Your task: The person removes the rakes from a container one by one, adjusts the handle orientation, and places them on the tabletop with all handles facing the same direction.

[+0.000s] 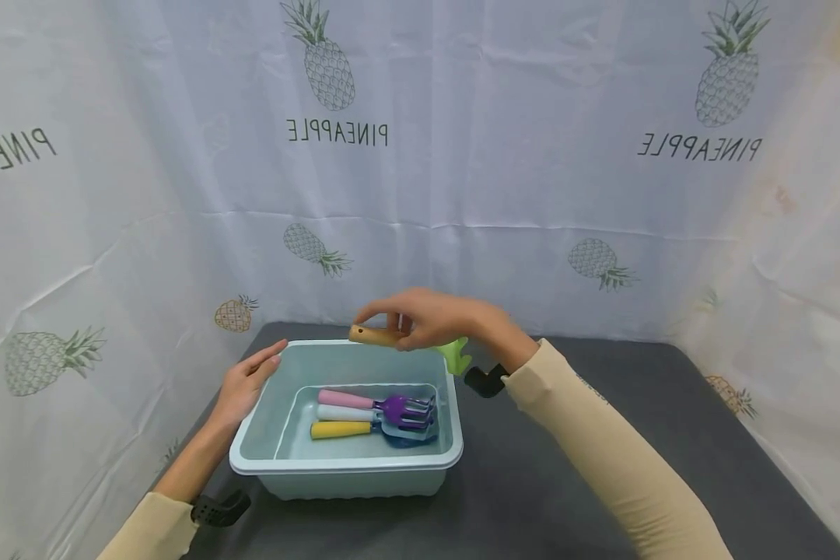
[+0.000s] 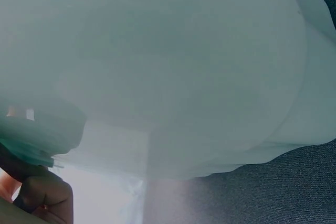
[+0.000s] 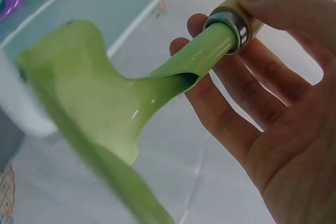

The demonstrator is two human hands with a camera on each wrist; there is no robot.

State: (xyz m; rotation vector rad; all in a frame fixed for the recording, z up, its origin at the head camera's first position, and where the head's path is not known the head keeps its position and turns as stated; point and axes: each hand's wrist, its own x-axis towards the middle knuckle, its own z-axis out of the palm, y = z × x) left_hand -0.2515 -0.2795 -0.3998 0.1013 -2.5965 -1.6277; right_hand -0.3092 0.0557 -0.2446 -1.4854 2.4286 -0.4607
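Observation:
My right hand (image 1: pixel 427 317) pinches a small garden tool by its wooden handle (image 1: pixel 374 335), above the far right of the tub. The tool's light green metal head (image 3: pixel 89 82) flares and bends, joined to the handle by a silver collar (image 3: pixel 236 27). At the left rim of the pale blue-green plastic tub (image 1: pixel 346 465), my left hand (image 1: pixel 246 385) holds the edge, with curled fingers (image 2: pixel 50 198) under the rim. Inside the tub lie a purple hand fork with a pink handle (image 1: pixel 346 399), a white-handled tool (image 1: pixel 345 413) and a yellow-handled tool (image 1: pixel 341 429), heads overlapping on the right.
The tub stands on a dark grey table (image 1: pixel 574 435), whose surface extends to its right. A white curtain (image 1: pixel 455 155) printed with pineapples hangs behind the table and along both sides. Each wrist wears a black band, the left one (image 1: pixel 220 509) close by the tub's front left.

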